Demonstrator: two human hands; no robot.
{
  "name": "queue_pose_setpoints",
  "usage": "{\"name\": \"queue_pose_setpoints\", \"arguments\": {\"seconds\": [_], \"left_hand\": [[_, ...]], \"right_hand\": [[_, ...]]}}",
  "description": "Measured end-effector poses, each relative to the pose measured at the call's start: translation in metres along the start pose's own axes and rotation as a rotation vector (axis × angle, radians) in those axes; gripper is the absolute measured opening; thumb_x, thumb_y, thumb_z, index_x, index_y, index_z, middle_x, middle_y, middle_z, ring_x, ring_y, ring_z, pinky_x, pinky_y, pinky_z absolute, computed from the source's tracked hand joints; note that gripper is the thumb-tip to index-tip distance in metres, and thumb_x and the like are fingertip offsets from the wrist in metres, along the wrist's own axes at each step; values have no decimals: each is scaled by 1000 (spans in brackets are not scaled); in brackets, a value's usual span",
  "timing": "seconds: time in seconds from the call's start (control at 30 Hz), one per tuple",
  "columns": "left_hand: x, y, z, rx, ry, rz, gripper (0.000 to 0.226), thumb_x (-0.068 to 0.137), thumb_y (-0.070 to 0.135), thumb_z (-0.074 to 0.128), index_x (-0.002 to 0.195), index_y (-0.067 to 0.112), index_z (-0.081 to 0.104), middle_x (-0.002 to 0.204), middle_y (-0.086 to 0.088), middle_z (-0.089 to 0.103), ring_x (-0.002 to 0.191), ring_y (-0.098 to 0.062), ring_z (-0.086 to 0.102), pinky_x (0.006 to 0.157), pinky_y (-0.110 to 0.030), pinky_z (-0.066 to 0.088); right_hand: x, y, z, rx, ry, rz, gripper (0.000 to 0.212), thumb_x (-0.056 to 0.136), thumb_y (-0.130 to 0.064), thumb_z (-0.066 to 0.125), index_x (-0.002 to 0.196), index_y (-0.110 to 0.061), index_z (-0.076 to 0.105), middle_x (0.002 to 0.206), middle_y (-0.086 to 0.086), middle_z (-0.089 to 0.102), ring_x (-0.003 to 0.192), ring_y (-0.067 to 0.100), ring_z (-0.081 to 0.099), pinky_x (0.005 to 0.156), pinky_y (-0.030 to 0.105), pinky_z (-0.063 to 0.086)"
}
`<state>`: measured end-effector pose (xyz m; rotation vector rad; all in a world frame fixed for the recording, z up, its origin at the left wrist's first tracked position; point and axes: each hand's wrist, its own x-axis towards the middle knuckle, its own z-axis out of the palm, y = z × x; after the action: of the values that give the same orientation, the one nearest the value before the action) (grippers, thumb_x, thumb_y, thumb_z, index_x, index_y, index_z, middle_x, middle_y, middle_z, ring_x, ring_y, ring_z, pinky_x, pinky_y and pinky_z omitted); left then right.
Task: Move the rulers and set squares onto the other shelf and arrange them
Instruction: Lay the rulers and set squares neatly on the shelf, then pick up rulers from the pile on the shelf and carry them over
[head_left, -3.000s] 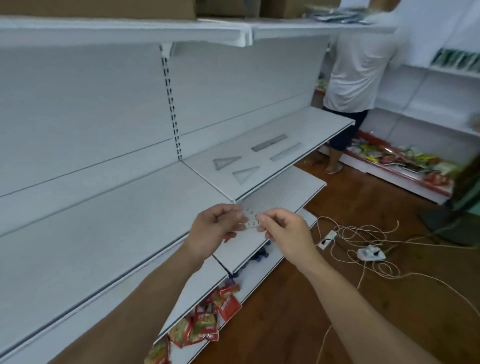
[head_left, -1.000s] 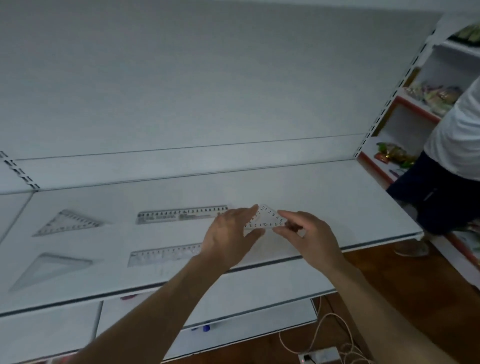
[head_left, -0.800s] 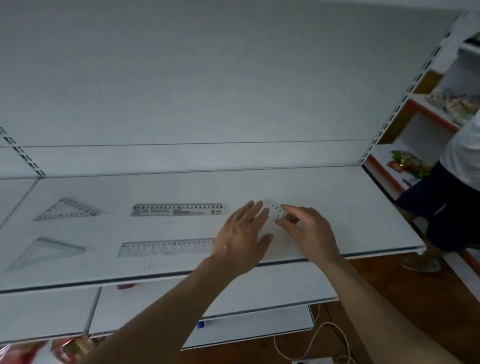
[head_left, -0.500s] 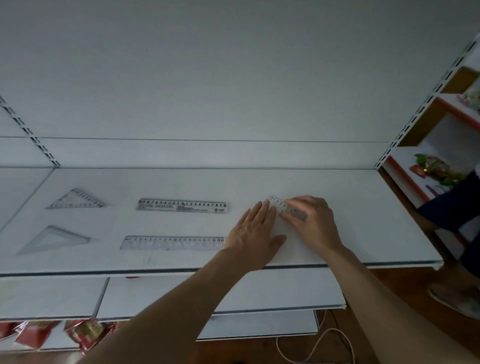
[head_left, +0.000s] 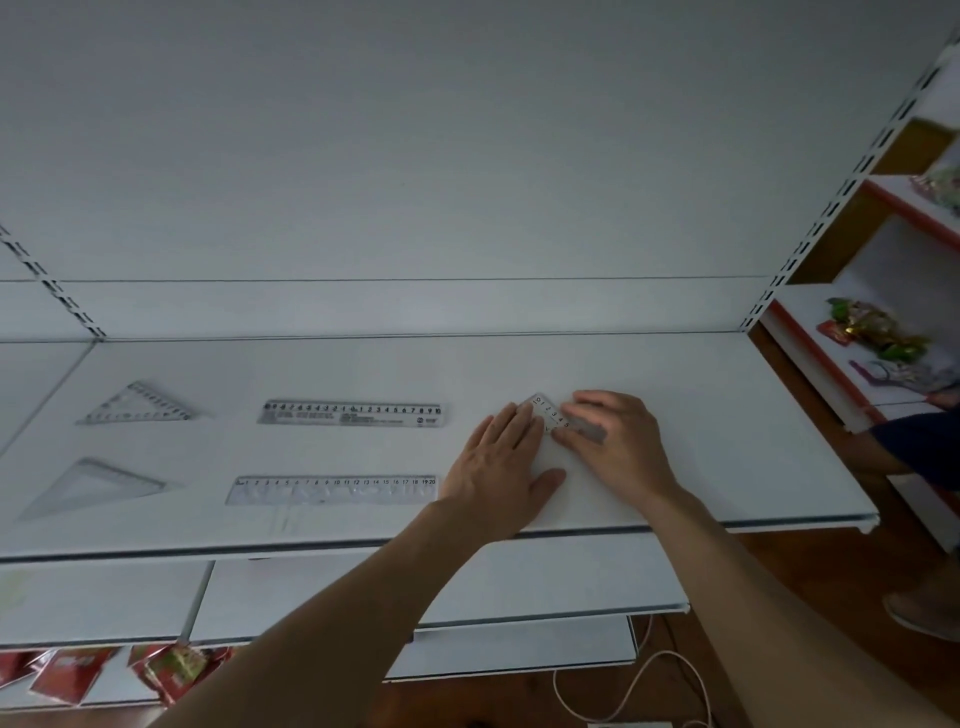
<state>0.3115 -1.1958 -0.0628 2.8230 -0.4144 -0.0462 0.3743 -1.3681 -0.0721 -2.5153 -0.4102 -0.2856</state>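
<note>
Both hands, left (head_left: 501, 467) and right (head_left: 618, 441), lay flat with fingers extended, pressing a clear plastic set square (head_left: 549, 414) onto the white metal shelf (head_left: 727, 441), its numbered edge running from 10 toward 4 o'clock.

Both arms were stretched forward, bare forearms angling in from the bottom. Left hand (head_left: 501, 467) lay flat, palm down, fingers together and straight, thumb sticking out sideways. Right hand (head_left: 621, 444) was palm down too, fingers curled slightly, fingertips nearly touching the left's.
</note>
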Motion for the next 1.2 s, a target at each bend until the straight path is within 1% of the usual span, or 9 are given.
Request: {"name": "queue_pose_setpoints", "arguments": {"seconds": [0.33,0.4,0.5,0.63,0.7,0.8,0.93,1.07,1.2], "left_hand": [[3,-2,2,2,1,5,98,72,67,-4,152,11,12,161,-4,3,148,-19,-4,117,-31,-10],[3,-2,3,-3,2,2,94,77,68,1,152,11,11,161,-4,2,148,-19,-5,117,-31,-10],[2,-3,2,-1,-4,-4,75,95,58,25,152,11,11,161,-4,2,148,-19,-5,118,-32,-10],[-3,-4,-2,-19,10,-19,84,86,66,13,152,14,15,161,-2,7,148,-18,-1,119,-32,-7],[-8,-6,-9,-50,29,-31,78,89,63,21,151,16,19,160,-1,13,147,-18,5,120,-33,1],[-23,-15,-29,-109,111,-62,67,92,59,35,146,20,33,153,2,33,141,-17,26,116,-32,19],[-57,-43,-65,-136,169,-165,47,94,48,47,135,27,48,137,9,52,128,-13,44,107,-28,32],[-117,-92,-101,-144,246,-310,37,93,45,50,125,28,56,125,12,60,117,-12,53,94,-24,39],[-206,-164,-130,-95,273,-476,39,92,45,49,126,26,56,123,8,61,115,-15,54,94,-25,40]], "right_hand": [[0,-4,-1,-2,-1,27,31,77,-38,76,104,-22,74,115,-5,66,111,17,56,101,35,42],[0,-5,-1,-1,-6,33,31,77,-38,76,104,-22,74,115,-5,66,111,18,56,101,37,42],[-1,-7,-3,10,-16,60,31,78,-39,75,105,-23,74,116,-6,65,113,17,55,102,37,41],[-1,-10,-5,17,-54,64,34,79,-39,74,109,-22,72,119,-6,64,116,15,52,104,29,37],[-1,-12,-8,19,-60,73,35,81,-37,73,111,-19,71,120,-4,64,116,17,52,101,23,33],[1,-23,-9,-8,-57,58,32,86,-34,69,112,-15,70,119,0,66,115,20,55,100,29,38],[11,-75,5,-20,-16,-2,25,88,-25,65,109,-13,70,116,3,67,111,25,58,94,31,42],[20,-151,41,-5,-117,-53,29,91,-32,58,117,-21,65,126,-3,60,118,18,52,96,27,38],[18,-252,89,32,-225,-141,30,90,-32,59,117,-20,66,126,-1,60,118,19,53,96,28,40]]}}
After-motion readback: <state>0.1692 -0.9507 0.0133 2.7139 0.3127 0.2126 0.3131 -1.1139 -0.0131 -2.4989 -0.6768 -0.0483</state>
